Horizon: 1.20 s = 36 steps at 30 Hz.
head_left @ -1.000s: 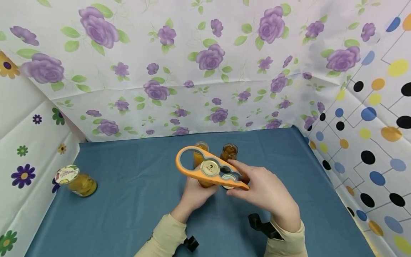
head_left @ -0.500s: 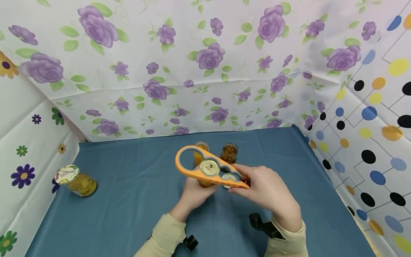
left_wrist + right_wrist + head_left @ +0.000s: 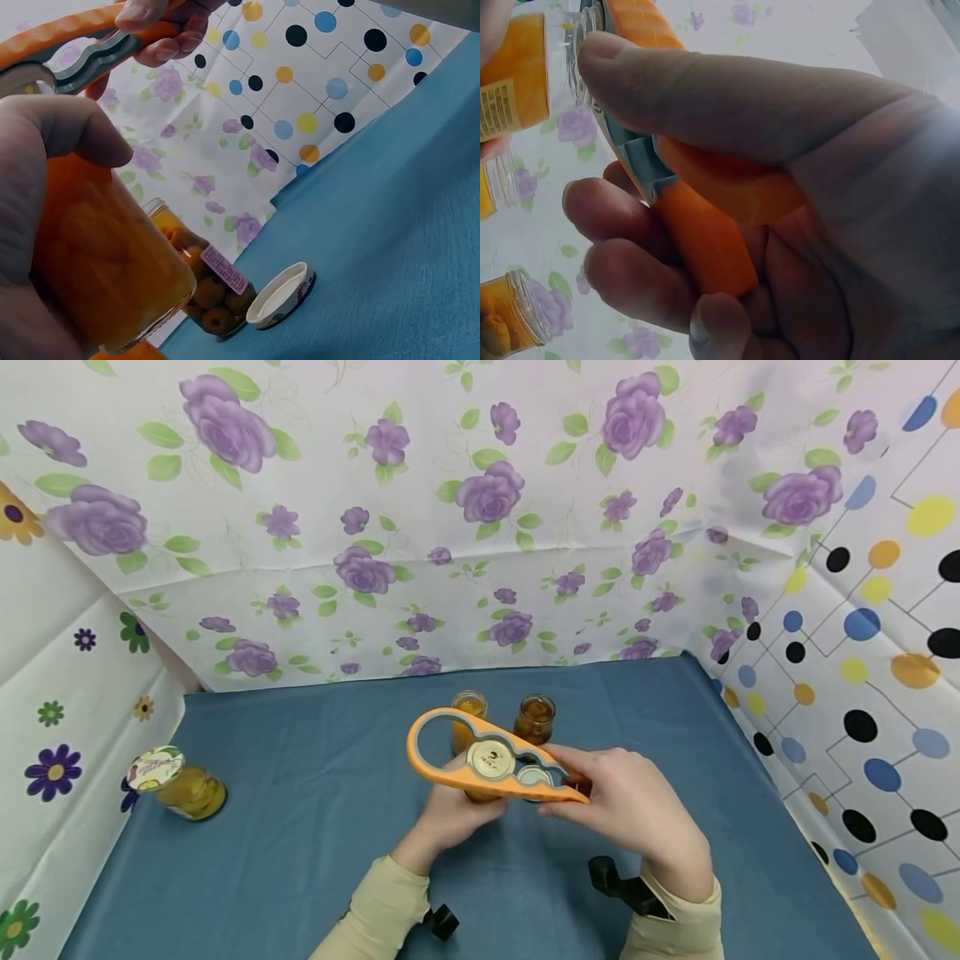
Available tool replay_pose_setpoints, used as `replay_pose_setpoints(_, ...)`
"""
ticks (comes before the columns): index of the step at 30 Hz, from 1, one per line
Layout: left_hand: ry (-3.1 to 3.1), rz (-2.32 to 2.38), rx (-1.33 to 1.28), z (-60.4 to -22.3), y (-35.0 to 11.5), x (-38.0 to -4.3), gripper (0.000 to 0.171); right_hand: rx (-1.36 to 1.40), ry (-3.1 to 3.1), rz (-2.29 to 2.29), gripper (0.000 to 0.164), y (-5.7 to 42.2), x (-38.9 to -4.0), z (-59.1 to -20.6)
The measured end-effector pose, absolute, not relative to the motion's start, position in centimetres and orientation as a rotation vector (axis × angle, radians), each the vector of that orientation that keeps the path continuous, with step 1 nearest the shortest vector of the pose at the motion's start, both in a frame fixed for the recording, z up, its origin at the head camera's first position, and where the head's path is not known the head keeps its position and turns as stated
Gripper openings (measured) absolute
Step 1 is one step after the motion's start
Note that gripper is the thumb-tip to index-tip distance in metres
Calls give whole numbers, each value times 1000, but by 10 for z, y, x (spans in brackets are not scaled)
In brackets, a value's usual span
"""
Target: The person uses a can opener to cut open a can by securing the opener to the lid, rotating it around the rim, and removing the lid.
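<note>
Fingers of my left hand (image 3: 453, 817) wrap round a glass jar (image 3: 105, 262) of orange fruit, which is raised off the table. An orange jar opener (image 3: 517, 788) with grey toothed inner edges lies across the jar's top, around its gold lid (image 3: 491, 758). My right hand (image 3: 637, 802) grips the opener's two handles at their right end, thumb on one and fingers round the other. The opener and my left hand hide most of the jar in the head view. Below the handles a loose white-lined lid (image 3: 281, 296) lies on the table.
An uncapped jar of yellow contents (image 3: 463, 739) and an uncapped jar of brown round pieces (image 3: 534, 720) stand behind my hands. A lidded jar (image 3: 193, 789) stands at the left on the blue cloth (image 3: 300, 827). Patterned sheets (image 3: 420, 543) enclose the back and sides.
The opener has dropped slightly and its handle end has shifted a little right, with my right hand moving along. My left hand keeps its hold on the jar.
</note>
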<state>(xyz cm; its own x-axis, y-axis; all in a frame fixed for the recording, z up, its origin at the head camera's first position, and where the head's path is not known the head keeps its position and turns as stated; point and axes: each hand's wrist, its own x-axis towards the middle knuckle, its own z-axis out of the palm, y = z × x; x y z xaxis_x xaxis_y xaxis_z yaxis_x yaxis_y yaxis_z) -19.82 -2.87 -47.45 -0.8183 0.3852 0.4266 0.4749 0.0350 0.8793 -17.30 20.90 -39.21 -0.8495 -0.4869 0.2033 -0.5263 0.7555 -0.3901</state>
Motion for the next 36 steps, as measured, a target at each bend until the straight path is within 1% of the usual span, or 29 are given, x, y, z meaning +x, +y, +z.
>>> replay_pose_setpoints(8,-2204,-1869,-1056,-471,-33,-200,49,837,-2870,682,64,211,-171,-389)
replay_pose_setpoints(19,-2194,-1883,-1165,-467,-37,-201,41,847,-2887,698,63,210,-170,-388)
replay_pose_setpoints(22,-2187,-1875,-1186,-466,-38,-201,41,850,-2875,701,64,211,-170,-388)
replay_pose_setpoints(27,-2184,-1866,-1201,-467,-38,-202,40,851,-2859,708,65,212,-170,-387)
replay_pose_setpoints(32,-2209,-1898,-1164,-469,-37,-202,37,827,-2876,716,64,213,-169,-386)
replay_pose_setpoints(36,-2229,-1926,-1126,-471,-36,-202,39,815,-2871,712,65,214,-169,-386)
